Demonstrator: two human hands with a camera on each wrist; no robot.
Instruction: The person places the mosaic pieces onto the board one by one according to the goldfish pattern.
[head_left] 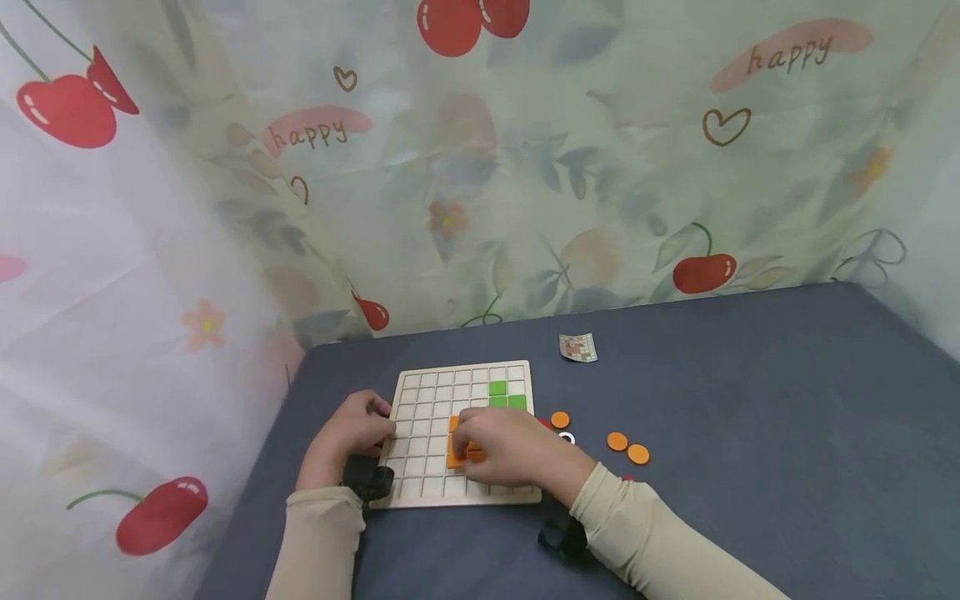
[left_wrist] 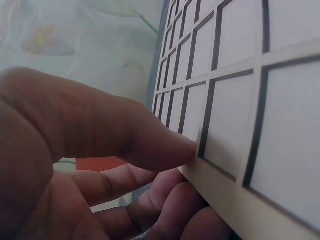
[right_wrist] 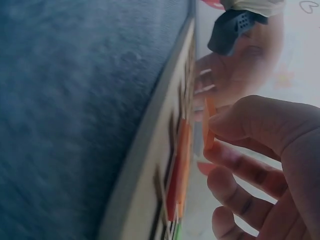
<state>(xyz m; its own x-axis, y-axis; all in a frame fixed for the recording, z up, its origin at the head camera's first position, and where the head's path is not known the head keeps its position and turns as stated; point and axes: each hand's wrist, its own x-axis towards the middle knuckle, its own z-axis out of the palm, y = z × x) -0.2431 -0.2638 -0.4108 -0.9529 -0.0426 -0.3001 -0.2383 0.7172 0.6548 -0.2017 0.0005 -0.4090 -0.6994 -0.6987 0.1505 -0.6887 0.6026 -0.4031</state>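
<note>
A pale wooden grid board lies on the dark table. My left hand grips its left edge, the thumb on the rim and the other fingers curled at its side in the left wrist view. Over the lower middle of the board, my right hand pinches an orange tile between thumb and fingers, slightly above the grid. Orange tiles fill cells beside that hand, and green tiles sit at the upper right. A red tile shows in the right wrist view. The right hand hides several cells.
Right of the board lie orange discs, a white ring and a red piece, partly covered by the right hand. A small patterned card rests behind them. A printed curtain hangs at the table's back edge.
</note>
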